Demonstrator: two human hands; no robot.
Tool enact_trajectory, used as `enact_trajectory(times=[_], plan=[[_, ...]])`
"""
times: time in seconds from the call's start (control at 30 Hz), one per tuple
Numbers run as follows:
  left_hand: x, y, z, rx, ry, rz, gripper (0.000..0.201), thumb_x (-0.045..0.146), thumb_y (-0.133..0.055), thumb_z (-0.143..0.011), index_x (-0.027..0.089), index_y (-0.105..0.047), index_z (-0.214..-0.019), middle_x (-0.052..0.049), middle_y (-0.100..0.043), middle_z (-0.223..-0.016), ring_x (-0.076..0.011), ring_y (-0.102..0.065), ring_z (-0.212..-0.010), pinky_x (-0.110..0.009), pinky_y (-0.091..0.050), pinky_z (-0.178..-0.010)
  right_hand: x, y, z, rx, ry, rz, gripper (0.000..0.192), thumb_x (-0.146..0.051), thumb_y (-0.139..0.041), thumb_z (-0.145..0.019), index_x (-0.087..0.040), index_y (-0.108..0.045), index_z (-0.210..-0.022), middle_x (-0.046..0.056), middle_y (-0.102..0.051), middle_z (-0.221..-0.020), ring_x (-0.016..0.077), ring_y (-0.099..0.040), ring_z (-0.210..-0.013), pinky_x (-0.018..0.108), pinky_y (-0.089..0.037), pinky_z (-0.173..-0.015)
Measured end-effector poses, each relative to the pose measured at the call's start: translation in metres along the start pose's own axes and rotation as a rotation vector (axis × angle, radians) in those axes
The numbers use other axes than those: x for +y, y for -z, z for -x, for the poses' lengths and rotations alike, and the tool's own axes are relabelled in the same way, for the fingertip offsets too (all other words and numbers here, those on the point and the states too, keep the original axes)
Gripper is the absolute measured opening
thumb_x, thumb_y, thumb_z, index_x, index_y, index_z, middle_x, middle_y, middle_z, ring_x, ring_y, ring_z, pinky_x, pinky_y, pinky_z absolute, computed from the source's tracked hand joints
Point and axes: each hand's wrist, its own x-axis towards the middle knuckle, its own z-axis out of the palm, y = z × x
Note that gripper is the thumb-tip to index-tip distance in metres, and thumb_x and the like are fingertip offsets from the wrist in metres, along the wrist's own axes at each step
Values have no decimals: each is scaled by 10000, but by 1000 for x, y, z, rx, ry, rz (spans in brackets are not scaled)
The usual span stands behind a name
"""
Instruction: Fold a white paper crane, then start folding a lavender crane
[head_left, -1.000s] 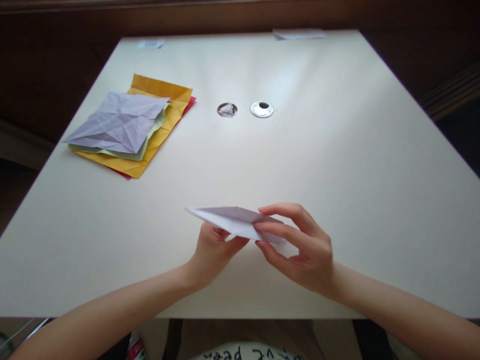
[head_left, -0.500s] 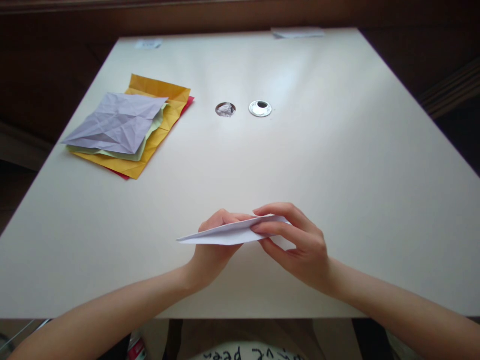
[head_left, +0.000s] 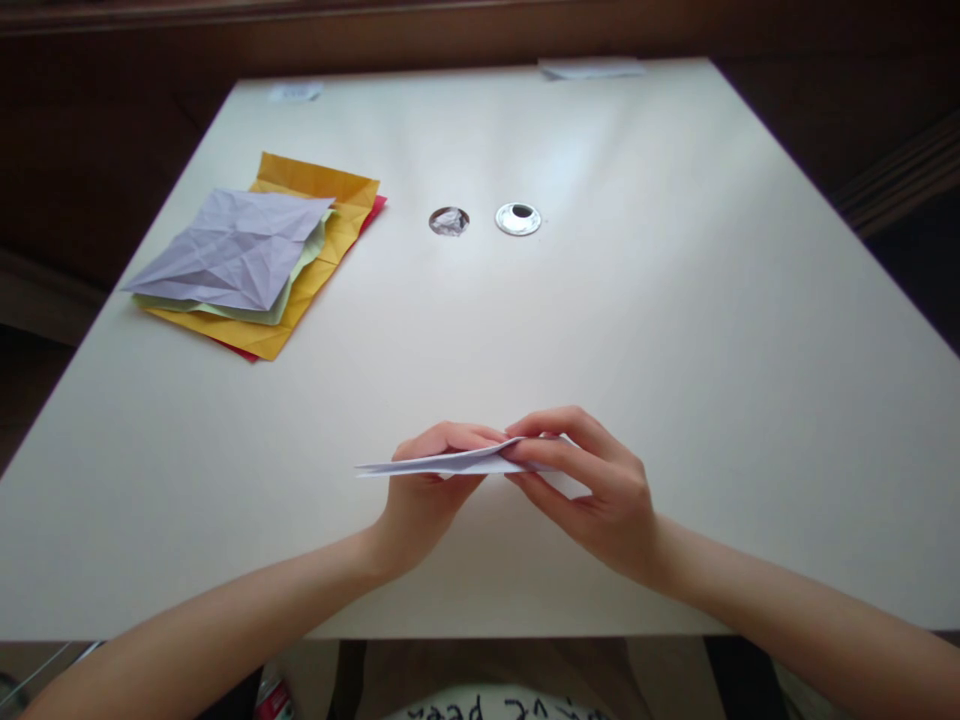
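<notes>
A folded sheet of white paper (head_left: 457,464) is held above the near part of the table, seen almost edge-on with its layers slightly parted at the left end. My left hand (head_left: 435,475) is closed on its left and middle part, fingers behind and thumb underneath. From the right, my right hand (head_left: 585,470) pinches the paper, with one finger reaching in between the layers and the thumb below. The fingertips of both hands nearly meet at the middle of the paper.
On the white table (head_left: 675,330), creased lavender paper (head_left: 232,245) tops a stack with pale green, yellow (head_left: 322,250) and red sheets at the left. Farther back are a round hole (head_left: 449,221) and a metal-ringed hole (head_left: 517,219). White paper (head_left: 592,68) lies at the far edge.
The folded paper has tilted to lie more level and edge-on, its left end rising slightly. My right finger now presses between its layers. Both hands have barely shifted.
</notes>
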Motion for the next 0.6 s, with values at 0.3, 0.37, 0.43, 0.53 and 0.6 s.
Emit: enact_trajectory(times=[0.3, 0.37, 0.43, 0.53, 0.6], plan=[[-5, -3, -1, 55, -4, 13, 129, 130, -629, -778, 214, -600, -873, -1, -645, -879, -141, -612, -827, -283, -502, -754, 5, -2, 3, -22, 36, 65, 189, -103, -611, -759, -229, -644, -896, 55, -629, -914, 157, -616, -806, 318, -546, -676], [-5, -4, 0, 70, 10, -25, 132, 149, -636, -774, 217, -592, -879, 6, -637, -866, -136, -604, -809, -270, -497, -728, 6, -2, 4, -20, 41, 63, 174, -107, -628, -750, -217, -646, -882, 60, -625, -917, 156, -617, -807, 310, -547, -670], [-4, -4, 0, 81, 40, -73, 146, 165, -645, -766, 217, -584, -888, 10, -630, -858, -135, -596, -800, -258, -489, -706, 7, -2, 5, -24, 42, 59, 162, -109, -639, -744, -210, -647, -870, 62, -623, -917, 155, -618, -806, 304, -548, -663], [-3, -4, 1, 81, 85, -113, 164, 179, -652, -756, 212, -573, -895, 8, -623, -847, -136, -588, -780, -253, -480, -685, 7, -1, 5, -30, 39, 49, 152, -117, -647, -743, -219, -645, -855, 54, -624, -924, 149, -621, -805, 300, -550, -663], [-2, -4, 0, 87, 105, -121, 169, 191, -660, -746, 207, -570, -889, 6, -620, -835, -135, -583, -760, -248, -476, -667, 8, 0, 5, -24, 42, 49, 150, -117, -654, -738, -222, -646, -845, 52, -628, -927, 148, -623, -802, 300, -550, -662]])
